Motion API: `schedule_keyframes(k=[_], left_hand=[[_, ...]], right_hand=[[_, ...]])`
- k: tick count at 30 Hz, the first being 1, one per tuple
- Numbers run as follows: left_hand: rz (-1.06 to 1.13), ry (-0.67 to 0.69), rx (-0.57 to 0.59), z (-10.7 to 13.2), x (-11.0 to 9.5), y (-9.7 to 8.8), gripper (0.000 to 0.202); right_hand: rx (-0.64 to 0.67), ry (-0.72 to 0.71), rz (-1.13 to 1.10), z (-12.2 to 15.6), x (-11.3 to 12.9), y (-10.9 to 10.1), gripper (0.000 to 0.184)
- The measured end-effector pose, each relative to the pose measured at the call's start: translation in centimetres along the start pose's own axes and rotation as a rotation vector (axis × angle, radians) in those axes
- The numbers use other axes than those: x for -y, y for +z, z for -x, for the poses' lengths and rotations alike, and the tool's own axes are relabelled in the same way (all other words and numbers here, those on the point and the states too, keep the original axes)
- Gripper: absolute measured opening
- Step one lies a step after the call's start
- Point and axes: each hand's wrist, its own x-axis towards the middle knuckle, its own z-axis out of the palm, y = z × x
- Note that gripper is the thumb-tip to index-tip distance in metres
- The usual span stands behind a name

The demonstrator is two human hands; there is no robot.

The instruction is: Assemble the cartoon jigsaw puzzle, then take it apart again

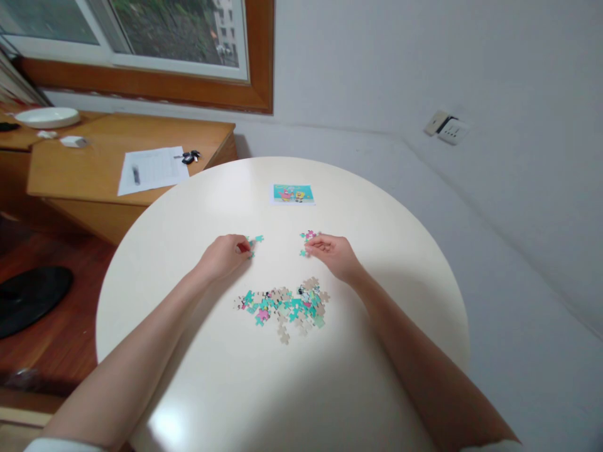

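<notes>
My left hand [225,256] is closed in a pinch over the left-middle of the round table. Its thumb and forefinger meet at a small teal puzzle piece, with another teal piece [259,238] lying just beyond the fingertips. Across from it, my right hand [333,252] is also pinched, at the edge of a small group of pink and teal pieces [309,234]. A teal piece [303,253] shows by its fingertips; the fingers partly hide what they grip. Nearer to me lies a loose pile of puzzle pieces [287,304], teal, pink and bare grey-beige backs.
A cartoon picture card [293,194] lies toward the far side of the white round table [188,376]. A wooden desk [94,176] at the left holds a paper sheet [153,169], keys [191,157] and a white plate [48,117]. The wall [471,207] stands behind and right.
</notes>
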Motion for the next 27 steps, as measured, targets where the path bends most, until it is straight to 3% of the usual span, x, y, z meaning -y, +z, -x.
schedule_keyframes(k=[4, 7, 20, 27], left_hand=[[-0.001, -0.008, 0.011, 0.0, 0.1, 0.0, 0.013], [0.006, 0.000, 0.016, 0.0, 0.1, 0.0, 0.014], [0.133, 0.067, -0.081, 0.3, -1.2, -0.4, 0.023], [0.223, 0.197, 0.100, 1.1, -2.5, -0.7, 0.024]], right_hand=[[-0.233, 0.022, 0.098, -1.0, -1.9, -2.4, 0.022], [-0.298, 0.077, 0.206, -1.2, -2.9, -3.4, 0.016], [-0.298, 0.143, 0.417, -0.9, -3.0, -3.6, 0.007], [-0.280, 0.157, 0.515, -0.7, -2.6, -3.4, 0.005]])
